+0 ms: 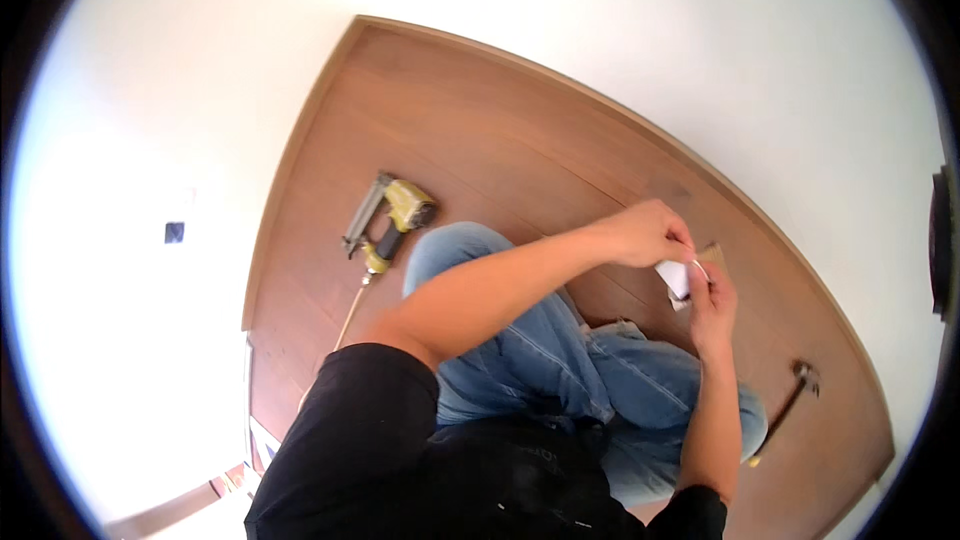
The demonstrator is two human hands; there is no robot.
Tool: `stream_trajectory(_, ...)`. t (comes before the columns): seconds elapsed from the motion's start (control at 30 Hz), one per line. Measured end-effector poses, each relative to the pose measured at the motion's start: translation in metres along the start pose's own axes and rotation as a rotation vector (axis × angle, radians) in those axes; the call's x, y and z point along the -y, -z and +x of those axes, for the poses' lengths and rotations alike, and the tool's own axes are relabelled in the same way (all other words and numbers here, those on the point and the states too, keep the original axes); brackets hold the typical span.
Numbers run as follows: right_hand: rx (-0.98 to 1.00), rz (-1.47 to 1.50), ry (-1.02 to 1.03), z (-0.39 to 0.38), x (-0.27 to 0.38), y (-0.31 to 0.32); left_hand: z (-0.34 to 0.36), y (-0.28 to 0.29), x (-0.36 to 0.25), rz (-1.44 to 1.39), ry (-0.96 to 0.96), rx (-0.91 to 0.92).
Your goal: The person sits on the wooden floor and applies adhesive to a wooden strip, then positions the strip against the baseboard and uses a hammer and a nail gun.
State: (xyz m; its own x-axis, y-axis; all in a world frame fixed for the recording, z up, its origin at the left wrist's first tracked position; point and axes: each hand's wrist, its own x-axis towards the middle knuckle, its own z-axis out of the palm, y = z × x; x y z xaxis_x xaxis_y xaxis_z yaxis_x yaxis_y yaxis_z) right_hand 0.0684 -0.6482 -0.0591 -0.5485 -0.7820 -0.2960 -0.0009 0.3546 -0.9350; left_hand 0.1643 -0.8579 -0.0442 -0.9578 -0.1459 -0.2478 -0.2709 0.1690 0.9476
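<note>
My left hand (645, 235) pinches a small, thin pale item (700, 268) together with my right hand (712, 308), just beyond my crossed, jeans-clad legs. A white paper piece (672, 278) shows below my left fingers, over a tan piece of cardboard or packet (713, 256) that is partly hidden by both hands. I cannot make out exactly what the pale item is.
A yellow-and-black nail gun (408, 208) with a hose lies left of my knee on the wooden floor (480, 130). A hammer (795, 390) lies right of my leg. A baseboard (600, 103) runs along white walls (640, 10), with a dark socket (174, 232) on the left.
</note>
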Motion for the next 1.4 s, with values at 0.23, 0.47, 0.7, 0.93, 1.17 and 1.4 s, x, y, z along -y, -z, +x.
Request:
stream_trajectory(0.23,-0.112,0.047,0.164,-0.001,0.001,-0.007,-0.009,0.000,0.006,-0.178,0.026,0.034)
stream_trajectory(0.47,-0.182,0.086,0.113,0.003,-0.007,-0.007,-0.001,-0.001,-0.001,0.020,-0.020,0.004)
stream_trajectory(0.7,-0.199,-0.110,0.071,0.007,-0.010,-0.003,0.006,-0.006,0.003,0.009,0.062,0.023)
stream_trajectory(0.93,-0.168,-0.290,0.006,0.012,-0.003,-0.006,0.004,-0.001,0.018,0.098,0.114,-0.085)
stream_trajectory(1.17,-0.217,-0.534,0.155,0.025,-0.009,-0.008,0.013,0.007,0.038,0.189,0.049,-0.061)
stream_trajectory(1.4,-0.360,-0.916,0.297,0.137,0.025,-0.001,0.034,0.091,0.073,0.578,0.114,-0.426)
